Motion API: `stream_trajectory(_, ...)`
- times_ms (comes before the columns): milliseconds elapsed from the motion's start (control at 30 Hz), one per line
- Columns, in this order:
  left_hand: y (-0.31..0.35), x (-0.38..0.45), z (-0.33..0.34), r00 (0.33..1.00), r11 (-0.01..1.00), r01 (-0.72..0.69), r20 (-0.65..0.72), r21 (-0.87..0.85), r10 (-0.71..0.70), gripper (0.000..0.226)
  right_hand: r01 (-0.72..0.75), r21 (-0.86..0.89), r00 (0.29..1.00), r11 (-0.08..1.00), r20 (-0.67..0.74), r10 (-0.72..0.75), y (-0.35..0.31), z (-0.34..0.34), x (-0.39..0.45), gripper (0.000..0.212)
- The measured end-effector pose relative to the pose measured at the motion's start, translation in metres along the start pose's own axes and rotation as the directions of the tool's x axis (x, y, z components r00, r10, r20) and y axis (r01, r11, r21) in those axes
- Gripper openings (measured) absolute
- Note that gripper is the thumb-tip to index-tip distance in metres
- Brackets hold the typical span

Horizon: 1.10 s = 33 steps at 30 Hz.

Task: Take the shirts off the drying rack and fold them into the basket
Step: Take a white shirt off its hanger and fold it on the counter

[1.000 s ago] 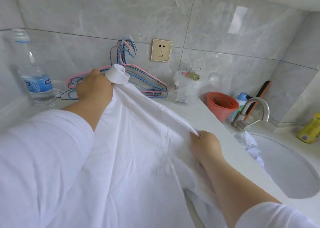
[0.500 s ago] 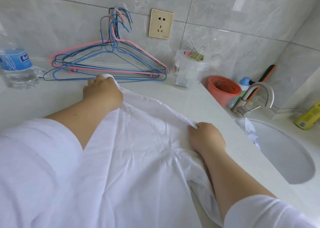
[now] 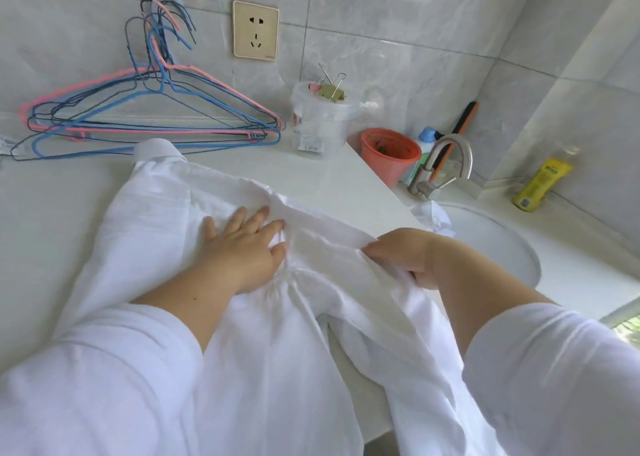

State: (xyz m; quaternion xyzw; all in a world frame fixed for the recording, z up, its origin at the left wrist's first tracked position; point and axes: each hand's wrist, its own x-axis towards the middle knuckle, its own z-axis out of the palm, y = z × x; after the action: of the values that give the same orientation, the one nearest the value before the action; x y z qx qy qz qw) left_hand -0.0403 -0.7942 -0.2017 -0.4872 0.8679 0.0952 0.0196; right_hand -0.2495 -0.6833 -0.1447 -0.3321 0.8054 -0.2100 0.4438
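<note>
A white shirt (image 3: 156, 213) lies spread on the white counter (image 3: 41, 220), its collar end pointing toward the wall and its lower part hanging over the front edge. My left hand (image 3: 242, 244) presses flat on the cloth near its middle, fingers straight and spread. My right hand (image 3: 401, 255) grips the shirt's right edge in curled fingers, close to the sink. Neither a drying rack nor a basket is in view.
Several pink and blue wire hangers (image 3: 149, 116) lean against the tiled wall at the back left. A clear tub with a binder clip (image 3: 322, 116), an orange cup (image 3: 389, 154), a tap (image 3: 446, 165) and a round sink (image 3: 491, 248) stand at the right. A yellow tube (image 3: 540, 185) lies far right.
The shirt has been laid down flat on the counter. My left hand let go of the collar end and moved back to press flat on the cloth; my right hand keeps its grip.
</note>
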Motion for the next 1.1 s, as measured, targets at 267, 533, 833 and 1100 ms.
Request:
stream_trajectory(267,0.003,-0.003,-0.002,1.000,1.000,0.020,-0.019,0.018,-0.019,0.054,0.033,0.067,0.992,0.997,0.121,-0.040,0.034,0.001,-0.038,0.016)
stream_trajectory(533,0.003,-0.003,-0.003,0.999,0.999,0.031,-0.010,0.038,-0.030,0.055,0.094,-0.014,0.995,0.996,-0.020,-0.094,0.045,0.003,-0.063,0.028)
stream_trajectory(833,0.001,-0.003,-0.003,1.000,0.999,-0.001,0.015,0.047,0.000,0.055,0.254,0.175,0.815,0.951,-0.569,-0.113,0.030,-0.053,-0.056,0.025)
stream_trajectory(1100,0.001,-0.001,-0.001,1.000,0.998,0.007,0.014,0.056,-0.008,0.056,0.007,-0.268,0.936,0.963,-0.337,-0.100,0.073,-0.047,-0.048,0.024)
